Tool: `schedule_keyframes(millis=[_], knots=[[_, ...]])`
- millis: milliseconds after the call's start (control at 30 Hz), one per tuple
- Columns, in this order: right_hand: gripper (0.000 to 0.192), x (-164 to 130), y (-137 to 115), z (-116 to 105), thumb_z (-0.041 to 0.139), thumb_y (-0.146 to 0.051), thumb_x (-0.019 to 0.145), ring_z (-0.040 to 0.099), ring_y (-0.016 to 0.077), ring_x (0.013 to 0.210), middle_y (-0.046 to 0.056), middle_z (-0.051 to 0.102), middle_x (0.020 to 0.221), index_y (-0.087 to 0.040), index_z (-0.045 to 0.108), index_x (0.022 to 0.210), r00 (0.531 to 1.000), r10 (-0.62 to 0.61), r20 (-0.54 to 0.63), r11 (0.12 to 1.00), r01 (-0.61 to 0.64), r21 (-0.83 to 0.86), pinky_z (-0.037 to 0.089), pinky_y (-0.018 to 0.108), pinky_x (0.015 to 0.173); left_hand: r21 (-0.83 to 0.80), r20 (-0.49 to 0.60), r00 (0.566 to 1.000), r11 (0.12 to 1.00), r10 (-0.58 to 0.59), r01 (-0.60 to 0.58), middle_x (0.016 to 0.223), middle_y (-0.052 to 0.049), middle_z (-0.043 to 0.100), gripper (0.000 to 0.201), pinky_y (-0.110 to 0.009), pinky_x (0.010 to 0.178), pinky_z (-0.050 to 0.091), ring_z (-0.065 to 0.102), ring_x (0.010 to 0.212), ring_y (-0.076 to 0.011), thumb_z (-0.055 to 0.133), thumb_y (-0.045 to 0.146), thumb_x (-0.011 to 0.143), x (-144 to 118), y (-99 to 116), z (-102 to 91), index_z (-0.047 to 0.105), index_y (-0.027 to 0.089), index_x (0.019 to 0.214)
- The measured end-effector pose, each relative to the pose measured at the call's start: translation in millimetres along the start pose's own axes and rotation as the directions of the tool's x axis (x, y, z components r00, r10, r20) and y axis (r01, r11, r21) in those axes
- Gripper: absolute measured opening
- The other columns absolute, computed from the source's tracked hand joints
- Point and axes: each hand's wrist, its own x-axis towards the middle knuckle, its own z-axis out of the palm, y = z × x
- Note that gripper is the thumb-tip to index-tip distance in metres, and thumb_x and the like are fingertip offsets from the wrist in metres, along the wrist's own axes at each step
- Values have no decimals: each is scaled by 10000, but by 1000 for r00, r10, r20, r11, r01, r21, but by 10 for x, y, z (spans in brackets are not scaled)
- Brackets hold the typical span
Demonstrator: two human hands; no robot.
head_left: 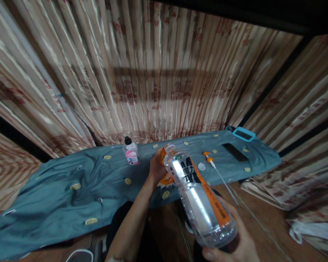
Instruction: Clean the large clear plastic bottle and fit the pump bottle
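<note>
My right hand (pixel 235 240) is closed around the lower end of a large clear plastic bottle (pixel 199 200) with a silver, black and orange label. The bottle is tilted, its uncapped-looking mouth pointing away from me and down-left. At that mouth, my left hand (pixel 157 165) is closed around an orange container (pixel 166 180), mostly hidden by the hand and bottle. To the right lies an orange and white pump head (pixel 208 158) with a long tube reaching past the cloth's edge. A small round white cap (pixel 201 166) lies beside it.
A small clear bottle with black top and pink label (pixel 131 154) stands left on the teal patterned cloth (pixel 93 182). A black phone (pixel 235 152) and a light-blue-framed device (pixel 243 134) lie right. Pleated curtains (pixel 158 80) hang behind; a dark bar (pixel 248 14) crosses above.
</note>
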Motion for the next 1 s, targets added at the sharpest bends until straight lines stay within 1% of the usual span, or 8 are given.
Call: schedule_keyframes(millis=[133,267,400,500,567,733,867,1000], knots=[[970,-8,-35,18,969,-325,570,711,313,1179,93,714,1336,-255,484,1407,999,10,-36,1000,-9,22,607,286,916,-3,-8,1000,1000,4,-4,1053,-81,768,320,-369,863,582,739,964,-251,701,260,785,-6,6,-2,638,178,1088],[968,0,-51,34,967,-269,575,709,322,1183,94,712,1342,-256,482,1412,1000,-9,-16,1000,9,8,607,293,924,-14,-10,1000,1000,6,-6,1038,-76,771,316,-383,864,581,741,946,-252,695,265,788,-12,5,-2,630,188,1088],[987,1,-20,12,960,-279,591,696,310,1206,85,697,1366,-269,450,1436,1000,-1,-4,1000,1,30,600,292,938,-39,-11,1000,999,17,-18,1052,-82,767,316,-387,881,578,737,959,-245,693,272,794,-15,4,0,626,179,1088],[978,-2,0,-1,963,-273,582,685,306,1223,73,690,1377,-281,470,1426,1000,2,0,1000,-2,27,588,292,959,-49,-13,1000,999,22,-22,1052,-75,765,317,-383,876,581,736,959,-241,699,284,789,-14,-3,6,630,184,1082],[972,-4,2,11,967,-281,573,695,311,1206,81,705,1351,-269,488,1419,1000,7,-10,999,-7,36,591,295,949,-50,-16,1000,998,23,-24,1050,-74,765,318,-374,872,580,736,958,-242,703,281,783,-13,-10,10,635,189,1079],[1033,-13,-38,80,984,-408,521,689,332,1206,105,712,1331,-238,504,1420,993,51,-102,997,-44,66,588,307,950,-45,-19,1000,999,21,-22,1032,-75,768,319,-363,870,576,738,949,-247,702,268,768,-12,-9,5,636,189,1070],[1030,-6,-73,63,976,-413,537,709,329,1173,96,728,1304,-244,492,1429,997,42,-68,999,-39,37,604,313,923,-35,-9,1000,999,25,-26,1049,-79,768,282,-372,869,576,736,965,-251,668,276,793,-13,3,5,635,190,1059],[1017,4,-82,33,969,-403,555,725,327,1144,97,734,1296,-245,490,1438,999,38,-26,999,-38,11,611,313,909,-24,-30,999,999,21,-21,1006,-74,771,291,-369,846,584,742,914,-245,665,266,785,-12,1,18,636,186,1063]])
